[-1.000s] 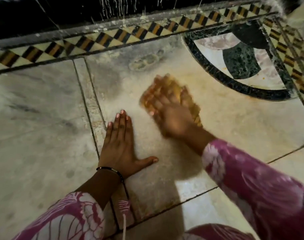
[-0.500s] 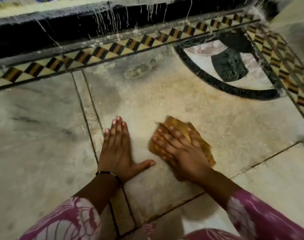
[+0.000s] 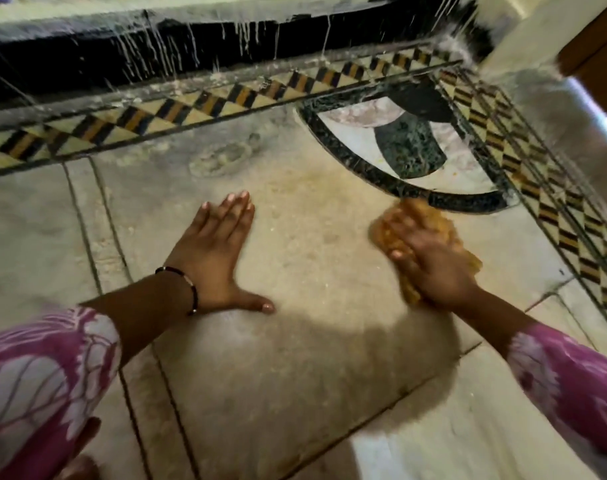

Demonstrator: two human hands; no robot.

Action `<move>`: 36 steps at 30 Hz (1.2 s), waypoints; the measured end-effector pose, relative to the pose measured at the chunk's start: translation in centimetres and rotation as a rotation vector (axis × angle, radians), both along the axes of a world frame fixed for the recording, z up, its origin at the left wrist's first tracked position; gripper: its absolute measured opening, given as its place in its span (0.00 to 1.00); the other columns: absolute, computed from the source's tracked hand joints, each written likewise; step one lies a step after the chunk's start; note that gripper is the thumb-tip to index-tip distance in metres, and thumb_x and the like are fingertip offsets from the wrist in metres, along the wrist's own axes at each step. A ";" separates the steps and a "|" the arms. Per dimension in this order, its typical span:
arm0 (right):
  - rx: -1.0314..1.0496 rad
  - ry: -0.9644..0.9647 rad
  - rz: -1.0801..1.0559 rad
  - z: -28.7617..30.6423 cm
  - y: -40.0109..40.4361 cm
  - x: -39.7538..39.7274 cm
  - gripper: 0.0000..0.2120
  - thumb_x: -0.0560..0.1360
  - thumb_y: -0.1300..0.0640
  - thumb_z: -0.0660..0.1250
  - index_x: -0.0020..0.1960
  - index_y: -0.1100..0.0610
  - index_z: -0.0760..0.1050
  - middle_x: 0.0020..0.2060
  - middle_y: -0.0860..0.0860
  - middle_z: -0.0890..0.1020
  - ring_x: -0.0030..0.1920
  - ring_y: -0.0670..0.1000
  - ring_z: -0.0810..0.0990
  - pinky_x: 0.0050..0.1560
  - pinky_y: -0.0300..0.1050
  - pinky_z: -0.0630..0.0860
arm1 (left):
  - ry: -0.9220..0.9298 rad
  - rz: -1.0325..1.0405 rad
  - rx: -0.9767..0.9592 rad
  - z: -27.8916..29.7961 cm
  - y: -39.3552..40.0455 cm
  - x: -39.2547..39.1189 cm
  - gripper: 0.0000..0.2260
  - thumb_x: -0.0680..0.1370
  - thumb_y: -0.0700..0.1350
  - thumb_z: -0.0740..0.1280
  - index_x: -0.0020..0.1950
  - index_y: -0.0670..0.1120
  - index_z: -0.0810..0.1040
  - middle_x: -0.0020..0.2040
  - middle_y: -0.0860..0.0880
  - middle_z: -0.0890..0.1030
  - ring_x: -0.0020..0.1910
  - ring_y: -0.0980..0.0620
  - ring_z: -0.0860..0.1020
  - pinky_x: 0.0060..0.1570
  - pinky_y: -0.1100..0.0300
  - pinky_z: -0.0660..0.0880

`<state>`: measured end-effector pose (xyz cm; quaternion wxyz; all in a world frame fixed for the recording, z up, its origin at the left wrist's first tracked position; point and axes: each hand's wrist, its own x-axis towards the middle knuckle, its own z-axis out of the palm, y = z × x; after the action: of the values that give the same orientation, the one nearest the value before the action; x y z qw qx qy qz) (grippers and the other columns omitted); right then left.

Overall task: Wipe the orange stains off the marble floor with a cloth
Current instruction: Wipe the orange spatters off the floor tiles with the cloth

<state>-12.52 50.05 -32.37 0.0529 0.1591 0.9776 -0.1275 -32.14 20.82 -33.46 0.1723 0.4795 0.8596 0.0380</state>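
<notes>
We are in the middle of the wiping step. Our right hand (image 3: pixel 430 261) lies flat on the cloth (image 3: pixel 433 220), with the fingers spread and pressing it down on the marble floor (image 3: pixel 312 358). So this grip is not closed around the cloth; it is a flat palm pushing on top. The cloth is orange-yellow and bunched up. It sits on the right side of the big pale slab, with its far edge close to the dark curved band (image 3: pixel 364 168) of the floor pattern. The hand and cloth look blurry, so we judge they are moving in a rub.

Our left hand (image 3: pixel 215 258) is flat on the floor too, fingers together and thumb out to the side. It holds nothing. It looks like it props us up while we lean. It is well apart from the cloth, to the left.

We can see a faint orange tint (image 3: pixel 295 188) on the slab, far from us, between the two hands. There are small orange specks (image 3: pixel 447 174) inside the curved pattern as well.

Next, we think the cloth should slide left and far over that tint, with firm pressure. Then it should go over the specks in the pattern.
</notes>
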 end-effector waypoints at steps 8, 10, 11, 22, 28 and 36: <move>-0.114 -0.006 -0.303 -2.4 1.7 -13.3 0.21 0.77 0.44 0.53 0.70 0.41 0.65 0.72 0.48 0.66 0.73 0.55 0.62 0.73 0.61 0.46 | 0.056 0.035 0.019 -0.3 0.2 0.4 0.64 0.54 0.84 0.47 0.73 0.44 0.30 0.75 0.46 0.30 0.73 0.51 0.30 0.72 0.51 0.33; -0.112 -0.004 -0.049 -0.5 -3.3 -9.6 0.24 0.78 0.42 0.49 0.74 0.41 0.59 0.75 0.43 0.58 0.76 0.50 0.52 0.71 0.58 0.37 | 0.056 0.019 0.012 0.0 0.3 0.5 0.64 0.54 0.84 0.49 0.74 0.43 0.33 0.76 0.45 0.34 0.74 0.50 0.33 0.73 0.50 0.35; -0.118 0.004 0.032 0.0 -4.1 -6.4 0.26 0.77 0.40 0.47 0.74 0.39 0.55 0.76 0.40 0.54 0.76 0.48 0.48 0.71 0.57 0.37 | 0.051 0.019 0.011 0.0 0.2 0.4 0.64 0.54 0.84 0.49 0.74 0.43 0.34 0.76 0.44 0.36 0.75 0.50 0.34 0.73 0.50 0.36; -0.042 -0.112 -0.103 -1.2 -6.7 -15.4 0.24 0.80 0.43 0.50 0.75 0.46 0.56 0.76 0.46 0.55 0.76 0.54 0.50 0.72 0.61 0.42 | 0.011 0.031 0.011 0.0 0.1 0.4 0.64 0.54 0.84 0.50 0.74 0.43 0.33 0.75 0.46 0.31 0.73 0.51 0.30 0.72 0.51 0.32; 0.030 -0.127 0.085 0.6 -3.7 -1.0 0.29 0.73 0.36 0.42 0.74 0.38 0.48 0.76 0.44 0.55 0.76 0.51 0.50 0.73 0.62 0.42 | 0.012 0.021 -0.002 0.2 0.1 0.5 0.63 0.54 0.84 0.48 0.74 0.43 0.31 0.74 0.46 0.29 0.72 0.51 0.28 0.73 0.50 0.33; -0.043 -0.098 -0.019 -0.2 -8.0 -7.9 0.25 0.79 0.46 0.52 0.75 0.46 0.55 0.76 0.48 0.56 0.76 0.54 0.51 0.72 0.61 0.45 | 0.056 -0.012 0.015 0.0 0.1 0.9 0.60 0.58 0.82 0.48 0.75 0.42 0.36 0.77 0.43 0.36 0.75 0.48 0.34 0.72 0.51 0.33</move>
<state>-20.38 42.10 -32.52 0.1030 0.1735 0.9692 -0.1413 -31.25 20.89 -33.47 0.1445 0.4867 0.8610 0.0300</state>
